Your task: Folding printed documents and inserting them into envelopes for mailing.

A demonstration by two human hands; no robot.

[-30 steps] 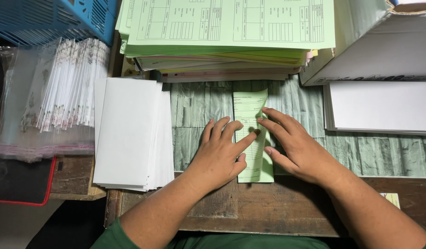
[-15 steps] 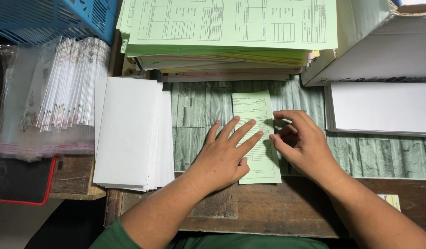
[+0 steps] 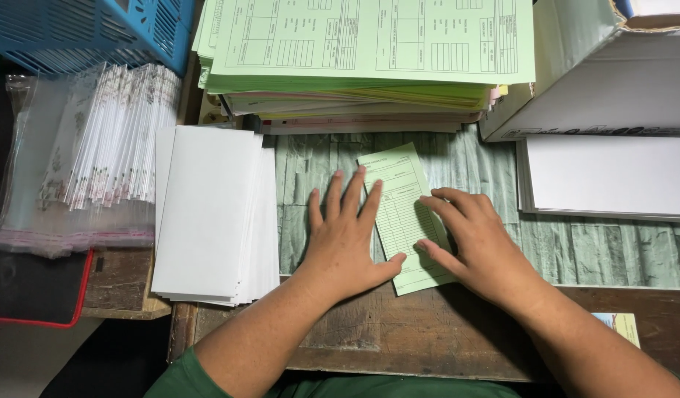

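A folded pale green printed sheet (image 3: 399, 199) lies flat on the green patterned table mat (image 3: 303, 169), slightly tilted. My left hand (image 3: 347, 236) lies flat, fingers spread, pressing the sheet's left edge with thumb and index finger. My right hand (image 3: 472, 243) presses down on the sheet's right side, fingers curled over its edge. A tall stack of the same green forms (image 3: 369, 51) sits just beyond the sheet.
A stack of white envelopes (image 3: 211, 214) lies left of my hands. Clear plastic sleeves (image 3: 97, 155) and a blue basket (image 3: 82, 33) are at far left. White boxes (image 3: 605, 169) stand at right. The wooden table edge (image 3: 399, 346) runs near me.
The green sheet went from a narrow folded strip to a wider flat piece. Both hands shifted slightly and now press it down on either side.
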